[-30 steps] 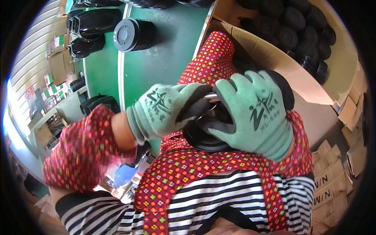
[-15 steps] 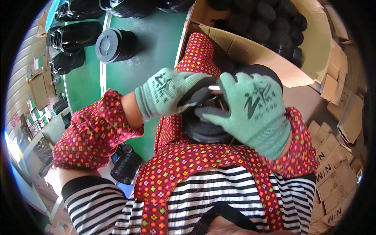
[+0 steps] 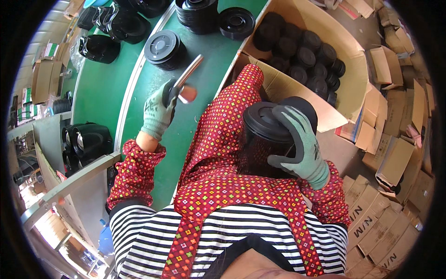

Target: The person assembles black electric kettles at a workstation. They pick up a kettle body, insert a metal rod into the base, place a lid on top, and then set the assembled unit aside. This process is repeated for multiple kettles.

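My left hand point(image 3: 159, 109), in a green glove with dark fingers, is raised over the green table, closed on a shiny metal tool point(image 3: 189, 72). The tool has a long narrow bar and a rounded reddish part; its exact kind is unclear. In my lap a glossy black cylindrical container point(image 3: 258, 156) stands with a ribbed round lid point(image 3: 265, 122) on top. My right hand point(image 3: 302, 146), gloved alike, grips this container at its right side, fingers over the lid's edge and thumb lower on the wall. Another black rounded thing point(image 3: 304, 109) shows just behind that hand.
A stack of black round lids point(image 3: 162, 49) stands on the green table point(image 3: 155, 176), with more lids point(image 3: 237, 23) farther back. Glossy black housings point(image 3: 100, 49) line the table's left. An open carton point(image 3: 350, 51) of black cylinders is at far right; flattened cartons point(image 3: 376, 223) lie near right.
My left hand has moved away from the lap, left over the table, carrying the metal tool. My right hand has shifted onto the side of the black container, which is now more exposed.
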`<state>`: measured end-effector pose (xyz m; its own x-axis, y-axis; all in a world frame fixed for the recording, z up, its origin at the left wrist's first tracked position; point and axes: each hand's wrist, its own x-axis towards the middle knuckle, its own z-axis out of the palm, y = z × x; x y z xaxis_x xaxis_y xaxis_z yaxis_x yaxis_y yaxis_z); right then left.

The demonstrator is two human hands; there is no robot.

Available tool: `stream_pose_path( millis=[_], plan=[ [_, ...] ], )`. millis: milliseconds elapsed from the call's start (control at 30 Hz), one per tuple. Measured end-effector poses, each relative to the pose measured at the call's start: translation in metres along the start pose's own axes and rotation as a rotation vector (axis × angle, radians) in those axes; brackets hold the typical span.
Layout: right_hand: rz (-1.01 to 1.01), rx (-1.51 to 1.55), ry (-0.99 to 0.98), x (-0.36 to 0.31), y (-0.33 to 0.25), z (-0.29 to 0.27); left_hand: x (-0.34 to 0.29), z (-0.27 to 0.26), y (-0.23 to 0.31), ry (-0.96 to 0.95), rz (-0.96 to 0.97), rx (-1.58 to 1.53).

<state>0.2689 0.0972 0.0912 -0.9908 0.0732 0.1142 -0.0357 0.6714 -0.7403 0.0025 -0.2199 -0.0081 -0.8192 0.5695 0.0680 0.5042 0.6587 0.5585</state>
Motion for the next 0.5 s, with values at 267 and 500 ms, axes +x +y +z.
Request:
stream_pose_path(
  millis=[267,500],
  plan=[
    [0.018,0.080,0.104,-0.006,0.007,0.022,-0.052,0.018,-0.068,-0.120,-0.231,0.178],
    [0.059,0.485,0.217,-0.013,0.022,0.030,-0.032,0.020,0.054,0.242,0.129,-0.268]
  ],
)
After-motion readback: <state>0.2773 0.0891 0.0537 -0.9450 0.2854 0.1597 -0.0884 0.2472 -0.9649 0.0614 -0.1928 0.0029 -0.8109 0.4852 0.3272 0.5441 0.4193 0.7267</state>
